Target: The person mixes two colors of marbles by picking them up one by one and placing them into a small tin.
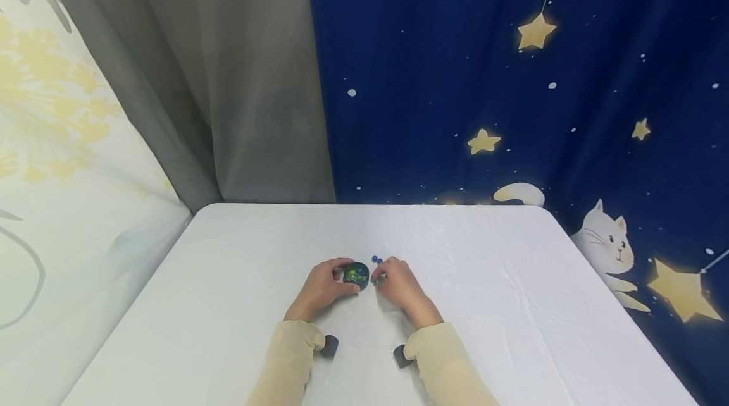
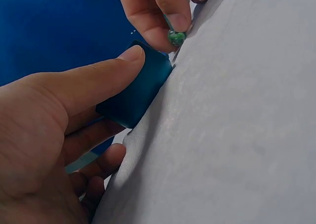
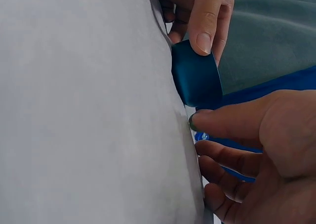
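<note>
A small round teal container (image 1: pixel 355 275) stands on the table, with green and blue showing at its top. My left hand (image 1: pixel 321 288) holds its side, the thumb (image 2: pixel 106 78) on the near wall and fingers around the far side. Just right of the container, my right hand (image 1: pixel 398 284) pinches a green glass marble (image 2: pixel 176 37) between thumb and fingers, close to the tabletop. In the right wrist view only a sliver of that marble shows at the thumb tip. Two blue marbles (image 1: pixel 374 259) lie just beyond my right fingertips.
The table (image 1: pixel 239 254) wears a white cloth with light creases. Behind it hang a grey curtain (image 1: pixel 267 77) and a dark blue curtain (image 1: pixel 421 77) with stars and a cat. A dark band piece (image 1: pixel 330 346) sits at each wrist.
</note>
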`<state>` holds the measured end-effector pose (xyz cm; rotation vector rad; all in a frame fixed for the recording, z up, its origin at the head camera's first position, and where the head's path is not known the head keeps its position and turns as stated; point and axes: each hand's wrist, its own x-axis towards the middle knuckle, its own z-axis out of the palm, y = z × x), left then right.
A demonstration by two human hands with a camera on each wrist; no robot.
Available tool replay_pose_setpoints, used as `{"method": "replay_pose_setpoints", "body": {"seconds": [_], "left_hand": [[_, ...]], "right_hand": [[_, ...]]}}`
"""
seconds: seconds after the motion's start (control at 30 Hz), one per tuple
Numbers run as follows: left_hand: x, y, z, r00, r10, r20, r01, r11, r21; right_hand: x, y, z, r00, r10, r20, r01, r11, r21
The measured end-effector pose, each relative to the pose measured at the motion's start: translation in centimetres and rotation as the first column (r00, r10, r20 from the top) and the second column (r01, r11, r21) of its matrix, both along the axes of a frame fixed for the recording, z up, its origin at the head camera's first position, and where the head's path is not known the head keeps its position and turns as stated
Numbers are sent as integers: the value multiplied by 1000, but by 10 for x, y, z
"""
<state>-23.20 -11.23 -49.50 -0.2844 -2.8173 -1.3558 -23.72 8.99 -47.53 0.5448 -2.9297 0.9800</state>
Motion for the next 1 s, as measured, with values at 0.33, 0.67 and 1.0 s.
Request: {"method": "replay_pose_setpoints", "body": {"seconds": [0.33,0.67,1.0], "left_hand": [[3,2,1,1000,-6,9,6,1000,0],[5,2,1,1000,5,19,-5,1000,0],[4,1,0,1000,-4,1,4,1000,10]], "right_hand": [[2,5,6,999,-42,25,45,990,-132],[1,5,8,997,-77,12,78,975,-206],[1,3,12,992,-126,-34,112,957,-267]]}}
